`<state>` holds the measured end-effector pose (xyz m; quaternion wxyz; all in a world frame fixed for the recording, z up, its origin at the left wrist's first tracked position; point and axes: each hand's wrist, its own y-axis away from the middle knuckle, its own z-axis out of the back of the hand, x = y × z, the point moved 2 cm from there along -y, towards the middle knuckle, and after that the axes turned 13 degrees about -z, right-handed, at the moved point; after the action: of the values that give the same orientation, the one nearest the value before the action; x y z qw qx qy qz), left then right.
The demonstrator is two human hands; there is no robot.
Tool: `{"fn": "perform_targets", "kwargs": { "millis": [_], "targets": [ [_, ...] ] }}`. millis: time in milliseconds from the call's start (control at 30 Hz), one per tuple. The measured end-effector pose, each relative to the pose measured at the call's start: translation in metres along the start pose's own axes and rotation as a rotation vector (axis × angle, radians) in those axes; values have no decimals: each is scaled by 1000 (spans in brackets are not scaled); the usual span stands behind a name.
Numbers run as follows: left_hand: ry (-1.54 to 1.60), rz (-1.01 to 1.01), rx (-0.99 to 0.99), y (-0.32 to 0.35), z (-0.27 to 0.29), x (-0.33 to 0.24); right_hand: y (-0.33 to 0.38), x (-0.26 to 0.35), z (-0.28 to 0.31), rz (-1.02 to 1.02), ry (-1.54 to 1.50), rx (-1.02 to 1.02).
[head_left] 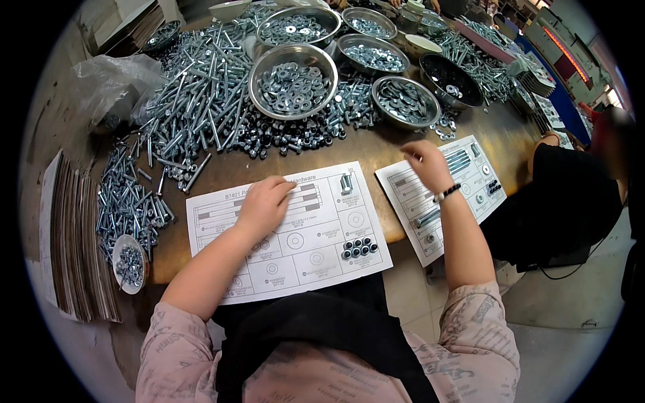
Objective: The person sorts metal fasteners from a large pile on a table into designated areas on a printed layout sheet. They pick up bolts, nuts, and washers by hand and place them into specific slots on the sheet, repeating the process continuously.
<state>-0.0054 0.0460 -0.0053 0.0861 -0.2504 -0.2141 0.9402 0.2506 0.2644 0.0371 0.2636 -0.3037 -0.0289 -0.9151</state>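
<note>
A worker's left grip (263, 205) lay over a printed sheet (302, 274) reaching past the counter (349, 149) edge, while the right grip (426, 163), above a dark bead bracelet (447, 193), was over the far part of a second sheet (406, 208). Fingers were bent on both; whether either grasped anything could not be told. Dark-ringed nuts (356, 253) sat at the first sheet's lower right. Beyond, loose bolts (195, 94) lay heaped beside a metal bowl (254, 80) of washers (289, 91).

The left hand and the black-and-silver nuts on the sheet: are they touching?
Apart: in the head view, printed sheet shows between the left hand and the nuts.
</note>
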Motion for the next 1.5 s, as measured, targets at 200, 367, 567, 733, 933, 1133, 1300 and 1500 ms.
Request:
{"fn": "perform_targets", "kwargs": {
  "millis": [200,367,567,733,933,1133,1300,1500],
  "targets": [
    [-81,3,-42,15,-2,19,-86,-50,19,-167,281,-303],
    [-109,-19,-47,15,-2,14,-117,-64,28,-391,562,-321],
    [-127,-5,-38,17,-2,16,-137,-45,15,-626,840,-164],
    [-105,6,-26,14,-2,17,-154,-61,14,-657,821,-154],
    [-98,-2,-46,15,-1,15,-152,-74,21,-626,610,-132],
    [-107,-31,-71,15,-2,16,-142,-97,26,-453,310,-246],
    [-109,-35,-79,14,-3,16,-133,-99,32,-316,141,-297],
    [-104,-33,-60,14,-2,16,-82,-24,22,-47,-145,-372]
  ]
}}
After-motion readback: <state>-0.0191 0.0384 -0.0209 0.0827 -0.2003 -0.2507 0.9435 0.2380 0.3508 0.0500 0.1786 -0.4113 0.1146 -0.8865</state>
